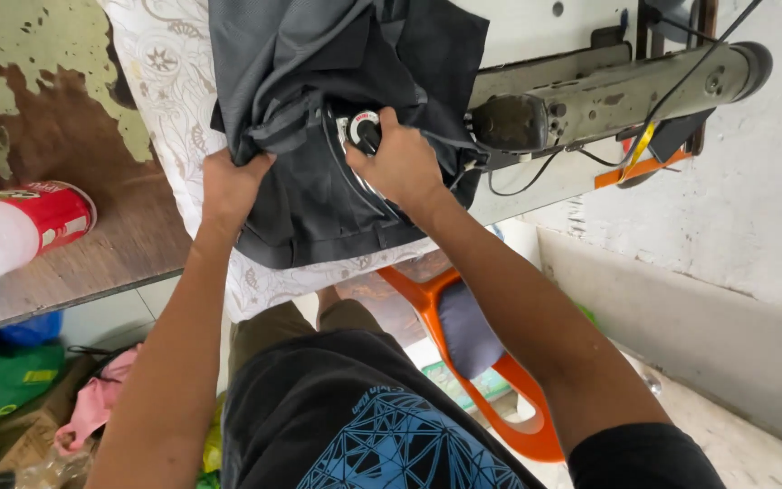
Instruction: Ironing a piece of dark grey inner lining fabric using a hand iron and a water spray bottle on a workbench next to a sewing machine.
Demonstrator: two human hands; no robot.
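Dark grey cloth (319,199) bunched in left hand (228,186)'s grip; right hand (400,163) grasps the dial (366,127).

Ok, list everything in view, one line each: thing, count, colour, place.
dark garment: one, dark grey, bunched on the table under both hands
patterned cloth: one, white with pale print, spread beneath the garment
sewing machine: one, worn grey-beige, upper right
dial: one, white and red, at the right fingertips
wooden table: one, brown with peeling pale green paint, left
can: one, red and white, lying on the table at left
chair: one, orange, lower centre
left hand: grip closed on the garment's fold
right hand: resting on the garment beside the dial
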